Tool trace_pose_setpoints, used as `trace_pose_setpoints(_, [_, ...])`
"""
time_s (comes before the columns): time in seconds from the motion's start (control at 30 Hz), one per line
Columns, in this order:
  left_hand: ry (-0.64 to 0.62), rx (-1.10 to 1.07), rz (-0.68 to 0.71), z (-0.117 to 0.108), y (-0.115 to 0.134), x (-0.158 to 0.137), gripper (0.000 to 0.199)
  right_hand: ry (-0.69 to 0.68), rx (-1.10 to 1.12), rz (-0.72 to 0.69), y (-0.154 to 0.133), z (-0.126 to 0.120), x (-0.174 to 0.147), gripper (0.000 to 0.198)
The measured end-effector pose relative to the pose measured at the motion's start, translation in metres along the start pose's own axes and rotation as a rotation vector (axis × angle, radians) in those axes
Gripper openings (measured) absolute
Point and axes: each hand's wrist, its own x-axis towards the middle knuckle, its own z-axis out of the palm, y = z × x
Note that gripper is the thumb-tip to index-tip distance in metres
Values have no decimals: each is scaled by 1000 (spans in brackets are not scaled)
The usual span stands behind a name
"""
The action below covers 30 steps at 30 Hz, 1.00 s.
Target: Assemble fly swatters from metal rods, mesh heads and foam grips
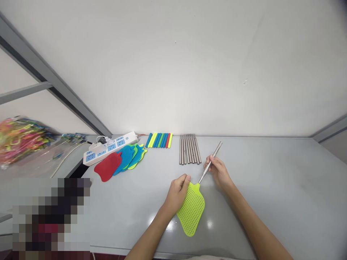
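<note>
My left hand [177, 193] is closed on the upper left edge of a lime-green fly swatter head [192, 213], a perforated plastic paddle. A metal telescopic rod [207, 168] meets the neck of that head; how deep it sits inside cannot be made out. My right hand [219, 172] pinches the rod around its middle, its thick end pointing up and away to the right. Beyond my hands lies a row of several similar metal rods [189, 150]. To its left are several short coloured handle grips [159, 141] in blue, yellow, green and red.
Several more swatter heads overlap at the left, a red one [108, 167] and a blue one [123, 160] among them. Behind them lies a white power strip [119, 143] with plugs and cables. A plastic bag of colourful items [24, 141] is at far left. A white wall [203, 72] borders the grey table [284, 195].
</note>
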Motion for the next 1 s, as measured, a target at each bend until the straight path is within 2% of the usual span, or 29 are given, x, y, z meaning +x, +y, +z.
trace_pose_setpoints(0.3, [9,27,1,0,1,1,35,-27,-31,1,1,-2,1,25])
trace_pose_setpoints(0.63, [48,145,62,2,-2,0,33,-39,-251,-76,-4,-5,1,26])
trace_pose_setpoints(1.0, [87,172,30,0,-5,-1,32,-66,-186,-71,-2,-3,0,21])
